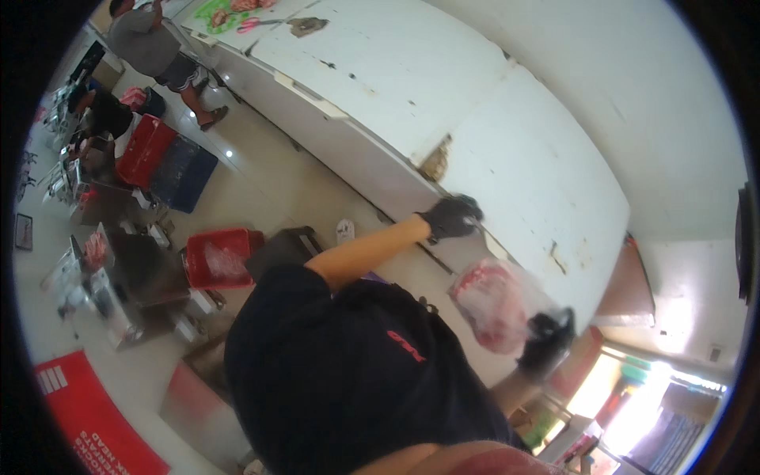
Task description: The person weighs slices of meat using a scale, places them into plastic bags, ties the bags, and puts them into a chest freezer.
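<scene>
My left hand (pixel 452 217), in a black glove, is at the front edge of a white chest freezer (pixel 386 77), just beside a pale handle on its lid. Its fingers look curled, but I cannot tell whether they grip anything. My right hand (pixel 546 338), also black-gloved and blurred, holds the upper part of a clear plastic bag (pixel 493 306) with red and pink meat inside. This bag is in front of the freezer's side, between my two hands. The freezer lid has brown, damaged patches.
A green mat (pixel 208 15) with meat and pink-handled scissors (pixel 252 24) lie on the freezer's far end. A person (pixel 145 44) stands there; another person (pixel 107 119) is near red and blue crates (pixel 184 172). A red tub (pixel 219 258) and metal equipment (pixel 142 267) are at left.
</scene>
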Tool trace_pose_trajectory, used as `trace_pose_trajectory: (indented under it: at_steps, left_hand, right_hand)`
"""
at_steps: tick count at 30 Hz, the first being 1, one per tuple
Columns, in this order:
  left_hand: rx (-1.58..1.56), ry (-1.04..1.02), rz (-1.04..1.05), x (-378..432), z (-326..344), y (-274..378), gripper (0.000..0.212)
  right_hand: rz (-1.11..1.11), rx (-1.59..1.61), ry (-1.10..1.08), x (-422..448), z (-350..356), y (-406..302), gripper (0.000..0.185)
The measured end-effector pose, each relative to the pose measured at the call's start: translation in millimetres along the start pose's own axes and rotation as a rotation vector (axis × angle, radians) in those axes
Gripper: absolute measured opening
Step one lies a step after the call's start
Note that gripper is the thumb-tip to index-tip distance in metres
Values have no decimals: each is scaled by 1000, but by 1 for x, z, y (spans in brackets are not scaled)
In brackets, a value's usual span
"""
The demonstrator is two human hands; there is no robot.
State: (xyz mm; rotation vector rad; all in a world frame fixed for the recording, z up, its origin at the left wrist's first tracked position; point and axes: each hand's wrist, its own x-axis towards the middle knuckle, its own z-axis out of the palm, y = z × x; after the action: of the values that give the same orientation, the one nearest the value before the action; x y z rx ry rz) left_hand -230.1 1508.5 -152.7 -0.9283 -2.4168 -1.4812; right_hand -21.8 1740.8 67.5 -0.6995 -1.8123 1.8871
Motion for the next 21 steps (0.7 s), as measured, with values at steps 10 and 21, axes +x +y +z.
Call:
trace_pose_trajectory:
  at_steps: [10, 21]
  left_hand:
    - [-18, 428, -738, -213, -346, -105, 28]
    - [-345, 659, -885, -254, -374, -125, 21]
  right_hand:
    - [-38, 364, -723, 126, 400, -20, 25]
    - [-439, 170, -737, 137, 656, 50, 15]
